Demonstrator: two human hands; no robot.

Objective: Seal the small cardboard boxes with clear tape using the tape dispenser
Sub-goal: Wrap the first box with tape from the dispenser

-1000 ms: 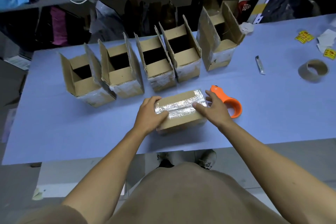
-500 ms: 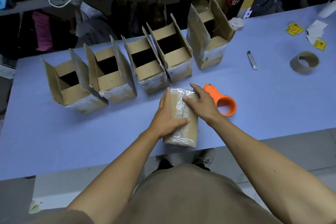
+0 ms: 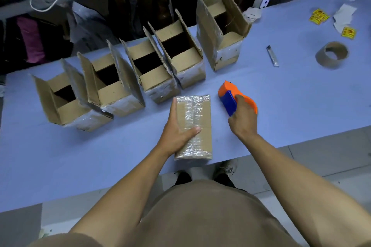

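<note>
A closed small cardboard box (image 3: pixel 202 118) lies lengthwise near the table's front edge, with clear tape along its centre seam. My left hand (image 3: pixel 177 128) rests on its left side, thumb across the top, holding it down. To the right, my right hand (image 3: pixel 242 118) grips the orange and blue tape dispenser (image 3: pixel 230 97), which is lifted on its side just right of the box and apart from it. Behind stands a row of several open cardboard boxes (image 3: pixel 114 84) with flaps up.
An empty brown tape core (image 3: pixel 332 55) and a small silver cutter (image 3: pixel 272 55) lie at the right on the blue table (image 3: pixel 60 152). Yellow stickers (image 3: pixel 319 16) and paper scraps sit at the far right. A cluttered shelf runs behind the table.
The box was turned from crosswise to lengthwise. My right hand left the box top and picked up the tape dispenser, which lay flat on the table before.
</note>
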